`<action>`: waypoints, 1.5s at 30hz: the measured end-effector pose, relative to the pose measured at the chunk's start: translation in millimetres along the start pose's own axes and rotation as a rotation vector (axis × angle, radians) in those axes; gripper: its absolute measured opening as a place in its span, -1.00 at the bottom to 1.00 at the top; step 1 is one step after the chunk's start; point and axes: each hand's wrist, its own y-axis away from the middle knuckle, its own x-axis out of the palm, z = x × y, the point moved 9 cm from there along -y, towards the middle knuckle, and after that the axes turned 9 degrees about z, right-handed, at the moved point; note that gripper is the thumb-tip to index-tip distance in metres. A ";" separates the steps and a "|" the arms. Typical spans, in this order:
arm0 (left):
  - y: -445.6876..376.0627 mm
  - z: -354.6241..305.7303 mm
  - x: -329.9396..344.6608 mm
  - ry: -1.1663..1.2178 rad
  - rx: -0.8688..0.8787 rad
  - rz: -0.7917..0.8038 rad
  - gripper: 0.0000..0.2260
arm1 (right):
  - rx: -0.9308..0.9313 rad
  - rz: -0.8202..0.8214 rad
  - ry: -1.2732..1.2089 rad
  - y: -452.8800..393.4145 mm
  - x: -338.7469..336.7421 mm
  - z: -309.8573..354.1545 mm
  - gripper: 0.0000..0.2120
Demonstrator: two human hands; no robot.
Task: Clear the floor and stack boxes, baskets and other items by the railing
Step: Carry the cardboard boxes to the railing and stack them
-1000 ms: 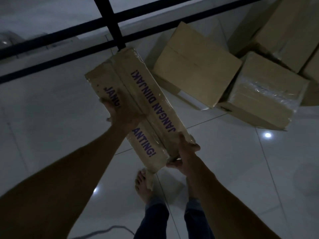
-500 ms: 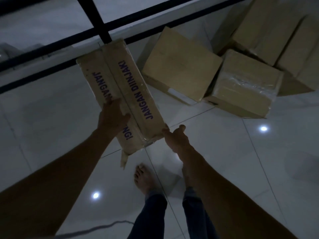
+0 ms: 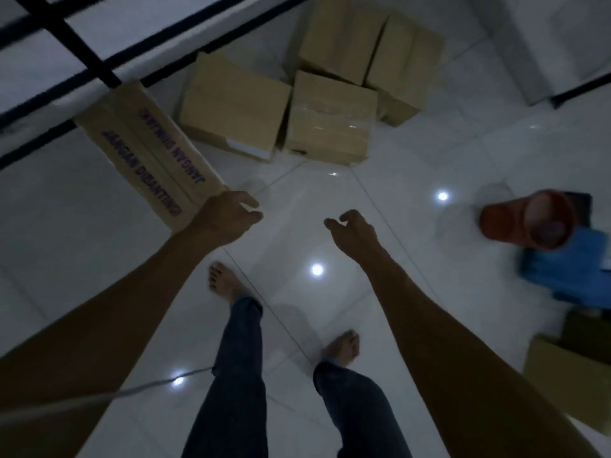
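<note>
A long cardboard box (image 3: 145, 150) with purple lettering lies at the foot of the black railing (image 3: 69, 44), one end against the railing post. My left hand (image 3: 228, 219) hovers over the box's near end with loosely curled fingers and does not grip it. My right hand (image 3: 353, 229) is out over the bare tiles to the right, fingers apart and empty. Three plain cardboard boxes sit grouped by the railing: one (image 3: 231, 107) beside the long box, a taped one (image 3: 330, 117) to its right, a larger one (image 3: 373, 44) behind.
A red bucket (image 3: 529, 219) lies on its side at the right, next to a blue item (image 3: 568, 272). Another cardboard box (image 3: 568, 368) sits at the right edge. A thin cable (image 3: 132, 390) crosses the floor at lower left. My bare feet stand on glossy white tiles.
The long box went from both hands down to the floor by the railing. Both hands have let go and pulled back. The view has swung right, bringing the red bucket into sight.
</note>
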 end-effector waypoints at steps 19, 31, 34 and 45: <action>231.9 -409.7 405.9 -0.682 0.511 0.123 -0.64 | -0.317 -0.503 0.153 320.7 -328.9 -328.8 -0.58; 260.0 -574.3 629.8 -1.059 0.744 0.429 -0.58 | -0.111 -0.696 -0.076 412.5 -455.7 -547.9 -0.68; 268.0 -602.3 693.7 -1.094 0.791 0.491 -0.62 | -0.035 -0.785 -0.184 442.8 -468.3 -610.9 -0.67; 319.0 -634.2 934.9 -0.753 0.561 0.696 -0.76 | 0.151 -0.965 -0.508 538.0 -460.5 -860.3 -0.73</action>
